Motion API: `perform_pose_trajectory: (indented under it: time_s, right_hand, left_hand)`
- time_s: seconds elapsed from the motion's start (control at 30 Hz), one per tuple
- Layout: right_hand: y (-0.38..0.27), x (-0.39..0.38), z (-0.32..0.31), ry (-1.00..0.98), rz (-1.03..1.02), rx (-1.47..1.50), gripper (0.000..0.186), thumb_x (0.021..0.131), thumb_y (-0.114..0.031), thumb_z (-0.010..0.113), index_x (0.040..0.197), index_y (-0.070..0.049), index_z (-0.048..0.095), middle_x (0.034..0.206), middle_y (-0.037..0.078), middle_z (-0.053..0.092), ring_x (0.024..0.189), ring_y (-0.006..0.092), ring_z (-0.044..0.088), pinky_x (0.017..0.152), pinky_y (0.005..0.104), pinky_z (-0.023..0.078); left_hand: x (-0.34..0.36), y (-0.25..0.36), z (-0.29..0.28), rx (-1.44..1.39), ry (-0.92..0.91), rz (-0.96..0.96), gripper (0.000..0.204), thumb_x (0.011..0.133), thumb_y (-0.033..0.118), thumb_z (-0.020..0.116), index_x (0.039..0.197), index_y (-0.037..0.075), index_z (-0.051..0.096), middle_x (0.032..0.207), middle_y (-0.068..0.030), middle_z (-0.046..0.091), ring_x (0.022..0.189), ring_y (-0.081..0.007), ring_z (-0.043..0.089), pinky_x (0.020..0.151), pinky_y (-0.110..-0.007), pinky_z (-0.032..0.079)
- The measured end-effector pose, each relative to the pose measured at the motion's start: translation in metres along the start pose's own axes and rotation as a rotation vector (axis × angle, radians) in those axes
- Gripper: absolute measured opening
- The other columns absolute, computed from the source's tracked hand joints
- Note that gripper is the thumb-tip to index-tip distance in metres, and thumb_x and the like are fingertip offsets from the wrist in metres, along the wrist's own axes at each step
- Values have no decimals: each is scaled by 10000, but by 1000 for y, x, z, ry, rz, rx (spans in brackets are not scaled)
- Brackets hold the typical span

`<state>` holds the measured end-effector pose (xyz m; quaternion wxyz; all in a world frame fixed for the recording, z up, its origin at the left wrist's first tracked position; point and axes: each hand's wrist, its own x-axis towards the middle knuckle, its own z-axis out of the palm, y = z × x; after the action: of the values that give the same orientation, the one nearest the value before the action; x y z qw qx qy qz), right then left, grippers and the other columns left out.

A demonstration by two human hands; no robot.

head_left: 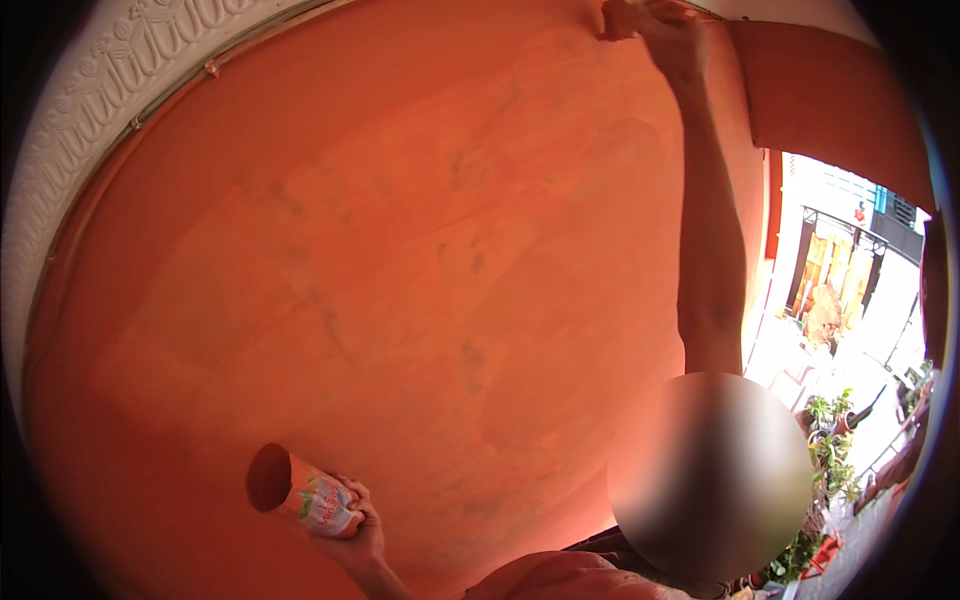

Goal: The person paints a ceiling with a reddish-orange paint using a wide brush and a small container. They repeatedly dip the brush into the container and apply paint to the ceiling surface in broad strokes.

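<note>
Head view: a small can (312, 497) with a pale printed label, its open mouth coated orange, sits gripped in the left hand (358, 528), fingers wrapped around it. Far above it, the right hand (655, 30) is closed, pressed to the orange wall (400, 280) just beneath the white moulded trim (90, 110); what it pinches, I cannot tell.
</note>
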<state>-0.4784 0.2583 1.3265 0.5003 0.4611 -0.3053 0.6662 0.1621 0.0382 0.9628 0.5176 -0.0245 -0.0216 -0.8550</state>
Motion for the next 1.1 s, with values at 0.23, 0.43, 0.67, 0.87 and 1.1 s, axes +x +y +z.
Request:
perform_pose_trajectory:
  time_s: [0.23, 0.43, 0.67, 0.87, 1.1]
  right_hand:
    - [-237, -103, 133, -330, -157, -38, 75, 939, -124, 655, 886, -84, 689, 774, 80, 706, 743, 284, 707, 674, 364, 557]
    - [-124, -78, 93, -168, 361, 482, 81, 928, -137, 680, 915, -70, 637, 829, 126, 699, 780, 290, 719, 717, 442, 619]
    - [83, 0, -51, 98, -108, 341, 200, 916, -15, 705, 901, -55, 509, 742, 79, 623, 640, 156, 635, 491, 315, 542]
    - [-52, -38, 34, -237, 37, -604, 142, 917, -207, 659, 878, -104, 748, 847, 142, 754, 798, 350, 714, 708, 457, 562]
    - [-231, -78, 84, -570, -87, 139, 244, 959, -199, 719, 799, -35, 635, 694, 29, 592, 628, 141, 579, 585, 315, 467]
  left_hand:
    - [-10, 6, -9, 46, -78, -4, 684, 803, 382, 774, 1389, 98, 565, 1307, -136, 580, 1187, -299, 576, 757, -330, 587]
    - [0, 24, -21, 56, -68, -33, 683, 791, 359, 803, 1385, 108, 577, 1328, -125, 580, 1214, -291, 562, 783, -350, 590]
    - [7, 20, -17, 3, -39, -63, 706, 775, 339, 816, 1395, 108, 570, 1358, -115, 567, 1215, -290, 551, 786, -354, 580]
    - [-5, 16, -11, 20, -71, -57, 681, 794, 350, 775, 1392, 98, 566, 1341, -118, 562, 1205, -286, 550, 778, -340, 568]
    - [-5, 12, -10, 52, -49, -21, 663, 810, 365, 749, 1381, 83, 562, 1315, -132, 567, 1179, -292, 555, 751, -333, 561]
